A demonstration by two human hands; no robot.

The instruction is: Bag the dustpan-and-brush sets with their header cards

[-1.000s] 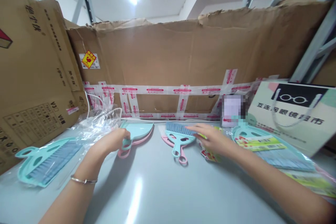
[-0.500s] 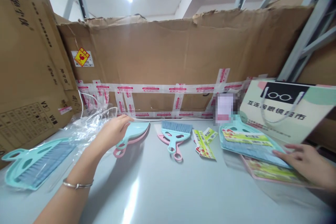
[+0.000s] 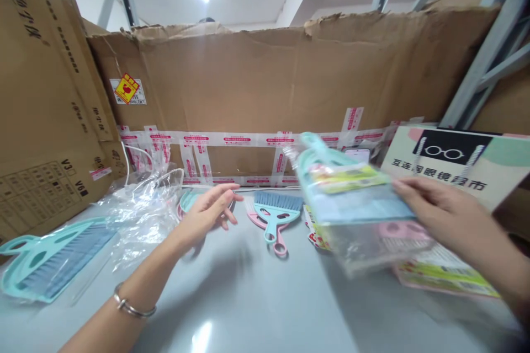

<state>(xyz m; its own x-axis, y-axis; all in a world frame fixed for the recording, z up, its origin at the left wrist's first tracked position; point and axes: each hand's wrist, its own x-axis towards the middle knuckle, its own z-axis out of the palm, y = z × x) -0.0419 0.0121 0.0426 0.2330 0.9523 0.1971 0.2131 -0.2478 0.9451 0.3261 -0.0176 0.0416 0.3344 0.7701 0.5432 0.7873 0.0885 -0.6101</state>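
My right hand (image 3: 430, 204) grips the right edge of a bagged teal dustpan set (image 3: 356, 204), lifted off the table and smeared by motion. A yellow-green label (image 3: 351, 177) shows on it. My left hand (image 3: 211, 205) is open, fingers spread toward the right, with nothing in it. Behind that hand, mostly hidden, lie stacked teal and pink dustpans (image 3: 188, 199). To its right rest a teal brush (image 3: 273, 215) and a pink brush (image 3: 280, 242), overlapping. A pink bagged set with a label (image 3: 451, 277) lies below my right hand.
At the left lies another bagged teal dustpan and brush (image 3: 58, 259), beside crumpled clear plastic (image 3: 141, 220). Loose labels (image 3: 314, 229) are partly covered by the lifted set. A large cardboard box (image 3: 248, 83) walls the back; a paper bag (image 3: 447, 154) and a phone (image 3: 358, 155) stand right.
My right hand has picked up the bagged teal dustpan set and carried it left and up. My left hand has left the stacked dustpans, moving slightly right, and its fingers have spread.
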